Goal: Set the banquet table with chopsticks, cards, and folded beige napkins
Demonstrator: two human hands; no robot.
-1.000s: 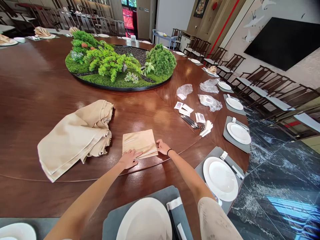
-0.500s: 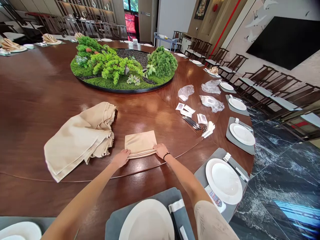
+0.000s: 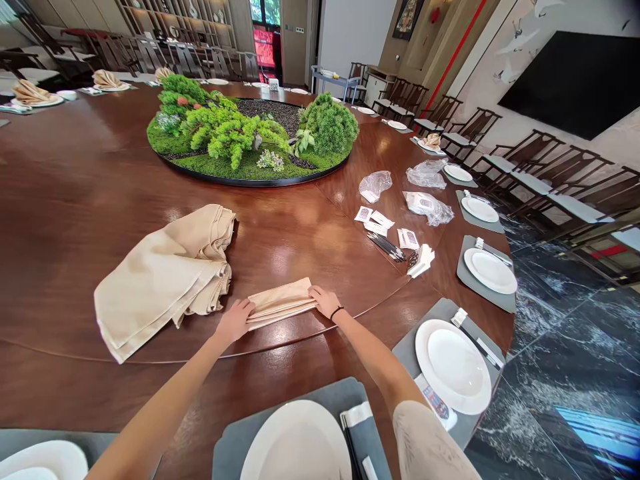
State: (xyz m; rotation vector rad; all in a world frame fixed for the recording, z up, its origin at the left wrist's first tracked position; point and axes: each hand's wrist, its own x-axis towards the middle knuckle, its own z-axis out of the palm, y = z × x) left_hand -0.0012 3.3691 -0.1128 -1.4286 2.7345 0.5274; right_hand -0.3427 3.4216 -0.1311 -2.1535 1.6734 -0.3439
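A beige cloth napkin [image 3: 283,301], pleated into a narrow strip, lies on the dark wooden table in front of me. My left hand [image 3: 236,320] grips its left end, the fingers closed on the cloth. At the other end my right hand [image 3: 325,301], with a dark band at the wrist, pinches the right edge. Left of the napkin rests a loose heap of beige napkins [image 3: 165,273], spread in overlapping layers. Nearest my body, a white plate [image 3: 297,443] sits on a grey placemat [image 3: 230,427], with chopsticks [image 3: 351,445] at its right.
Chopsticks in a bundle [image 3: 386,247], small white packets [image 3: 379,220] and crumpled plastic bags [image 3: 427,207] lie to the right. A green miniature garden [image 3: 235,137] fills the table's centre. Place settings with plates [image 3: 453,365] follow the rim, and chairs [image 3: 535,173] line the wall.
The napkin has gone from a wider folded rectangle to a narrow pleated strip. Both hands stay at its ends; the left hand sits slightly further left.
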